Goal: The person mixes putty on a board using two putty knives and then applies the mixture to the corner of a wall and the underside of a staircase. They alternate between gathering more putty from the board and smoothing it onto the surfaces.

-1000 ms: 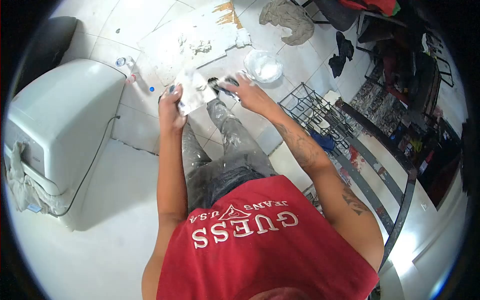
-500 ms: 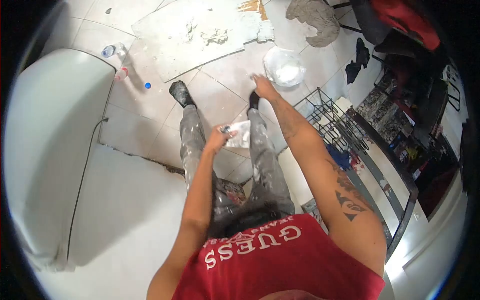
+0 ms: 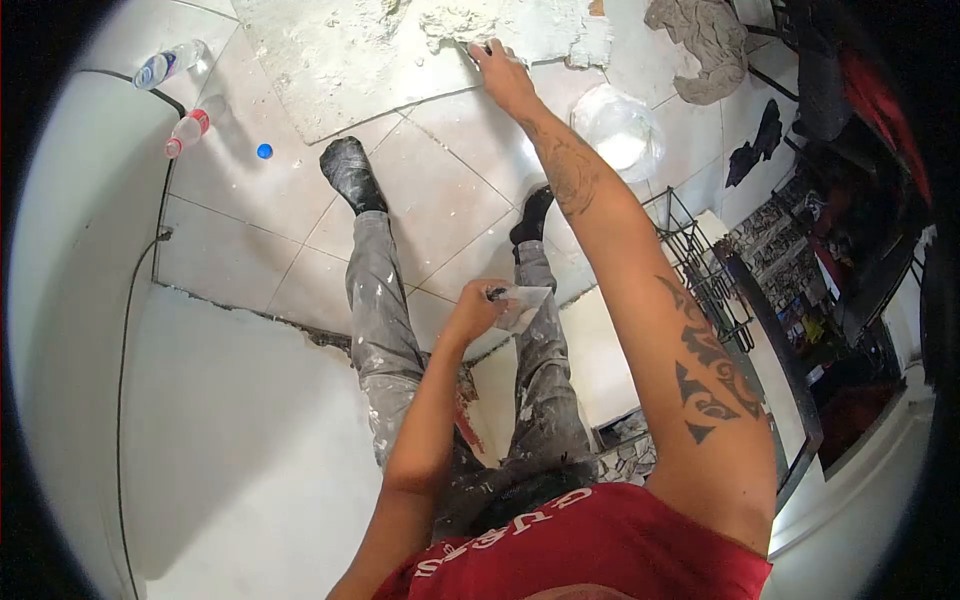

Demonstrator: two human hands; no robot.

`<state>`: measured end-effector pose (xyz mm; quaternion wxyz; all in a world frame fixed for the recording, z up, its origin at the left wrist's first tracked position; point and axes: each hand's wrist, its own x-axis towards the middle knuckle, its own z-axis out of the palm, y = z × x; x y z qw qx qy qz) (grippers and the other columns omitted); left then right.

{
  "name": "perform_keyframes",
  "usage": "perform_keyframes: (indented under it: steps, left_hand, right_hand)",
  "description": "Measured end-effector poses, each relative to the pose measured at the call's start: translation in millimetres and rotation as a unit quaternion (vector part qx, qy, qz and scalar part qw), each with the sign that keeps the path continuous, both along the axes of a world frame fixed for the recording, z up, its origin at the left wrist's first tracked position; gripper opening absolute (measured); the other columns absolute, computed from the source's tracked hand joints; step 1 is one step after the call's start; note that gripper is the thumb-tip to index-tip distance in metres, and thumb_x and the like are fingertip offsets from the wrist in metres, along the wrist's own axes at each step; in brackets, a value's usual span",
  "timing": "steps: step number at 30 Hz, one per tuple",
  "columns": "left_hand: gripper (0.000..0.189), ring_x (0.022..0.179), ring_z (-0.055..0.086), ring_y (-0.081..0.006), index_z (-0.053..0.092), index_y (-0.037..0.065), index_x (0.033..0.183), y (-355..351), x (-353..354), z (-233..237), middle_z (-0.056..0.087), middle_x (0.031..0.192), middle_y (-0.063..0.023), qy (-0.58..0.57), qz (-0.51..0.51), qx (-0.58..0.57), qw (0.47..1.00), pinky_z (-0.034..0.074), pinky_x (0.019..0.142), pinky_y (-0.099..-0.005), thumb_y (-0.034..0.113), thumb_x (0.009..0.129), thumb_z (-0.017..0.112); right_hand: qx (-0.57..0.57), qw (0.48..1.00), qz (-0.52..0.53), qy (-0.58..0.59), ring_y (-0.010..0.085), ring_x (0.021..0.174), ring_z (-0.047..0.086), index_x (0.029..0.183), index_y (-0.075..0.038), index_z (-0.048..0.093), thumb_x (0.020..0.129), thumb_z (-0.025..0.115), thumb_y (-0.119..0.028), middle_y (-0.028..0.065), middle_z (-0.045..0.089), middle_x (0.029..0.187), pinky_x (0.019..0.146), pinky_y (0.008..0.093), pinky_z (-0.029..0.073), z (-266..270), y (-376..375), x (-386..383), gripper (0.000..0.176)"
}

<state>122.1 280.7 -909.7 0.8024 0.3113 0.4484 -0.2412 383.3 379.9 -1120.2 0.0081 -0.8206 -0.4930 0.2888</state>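
My left hand [image 3: 474, 308] is closed on the dark handle of a flat, pale plate tool [image 3: 523, 307], held over my leg. Farther forward, my right hand [image 3: 502, 77] has its fingers wrapped round a small dark-handled tool, mostly hidden by the hand. That tool is at the edge of a heap of white paste [image 3: 470, 22] on a large white board [image 3: 340, 70] lying on the floor. Right of the hand stands a clear plastic container [image 3: 612, 130] with something white in it.
Two plastic bottles [image 3: 170, 65] [image 3: 187, 133] and a blue cap [image 3: 264, 151] lie at the left. At the right are a crumpled cloth [image 3: 705, 45], a black cloth [image 3: 755, 145] and a black wire rack [image 3: 690, 260]. A white wall [image 3: 240, 430] borders the lower left.
My right hand has moved forward and left, from beside the container to the paste on the board. My left hand still holds the plate tool, now more tilted. The view has shifted.
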Motion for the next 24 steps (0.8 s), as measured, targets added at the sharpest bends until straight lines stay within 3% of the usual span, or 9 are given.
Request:
perform_keyframes:
  steps: [7, 10, 16, 19, 24]
  left_hand:
    - [0.026, 0.067, 0.054, -0.0101, 0.063, -0.003, 0.097, 3.8, 9.8, 3.4, 0.062, 0.079, -0.0044, 0.009, -0.042, -0.016, 0.999, 0.045, 0.06, -0.0259, 0.007, 0.073, 0.07]
    - [0.025, 0.067, 0.054, -0.0092, 0.062, -0.003, 0.097, -1.9, 7.6, 1.4, 0.062, 0.081, -0.0044, 0.002, 0.001, -0.033, 0.999, 0.045, 0.059, -0.0251, 0.004, 0.074, 0.069]
    - [0.023, 0.072, 0.054, -0.0107, 0.062, -0.004, 0.096, 4.1, 11.0, 2.9, 0.063, 0.083, -0.0054, -0.015, -0.007, 0.02, 1.0, 0.046, 0.065, -0.0258, 0.002, 0.075, 0.068]
    - [0.024, 0.074, 0.055, -0.0117, 0.062, -0.004, 0.097, 9.5, 12.0, 5.0, 0.063, 0.085, -0.0058, -0.002, -0.001, -0.008, 1.0, 0.046, 0.068, -0.026, 0.002, 0.075, 0.068]
    - [0.025, 0.066, 0.052, -0.01, 0.063, -0.002, 0.097, 0.3, 4.8, -4.9, 0.061, 0.078, -0.0033, -0.021, 0.016, 0.053, 0.998, 0.044, 0.057, -0.0258, 0.004, 0.074, 0.068]
  right_hand:
    - [0.002, 1.0, -0.018, 0.003, 0.0391, 0.091, 0.058, 0.114, -0.017, 0.05, 0.084, 0.041, -0.009, 0.0203, 0.049, 0.112, 0.074, 0.0452, 0.05, -11.6, 11.3, -2.5, 0.033]
    - [-0.013, 1.0, -0.009, 0.023, 0.0361, 0.087, 0.06, 0.11, -0.016, 0.053, 0.084, 0.043, -0.009, 0.0186, 0.051, 0.107, 0.074, 0.0474, 0.049, -13.6, 15.8, -0.2, 0.028]
    - [-0.02, 0.993, 0.109, -0.049, 0.0308, 0.086, 0.061, 0.107, -0.016, 0.056, 0.086, 0.044, -0.011, 0.015, 0.053, 0.102, 0.074, 0.0534, 0.047, -14.8, 14.6, 2.5, 0.025]
    - [-0.035, 0.989, 0.146, -0.005, 0.0344, 0.085, 0.06, 0.109, -0.015, 0.055, 0.084, 0.045, -0.01, 0.0184, 0.051, 0.102, 0.072, 0.0452, 0.05, -9.3, 11.5, 1.7, 0.027]
    - [0.007, 0.99, 0.067, 0.121, 0.0348, 0.091, 0.058, 0.113, -0.012, 0.055, 0.078, 0.049, -0.003, 0.0187, 0.058, 0.102, 0.081, 0.0419, 0.047, -0.6, -8.0, -6.0, 0.037]
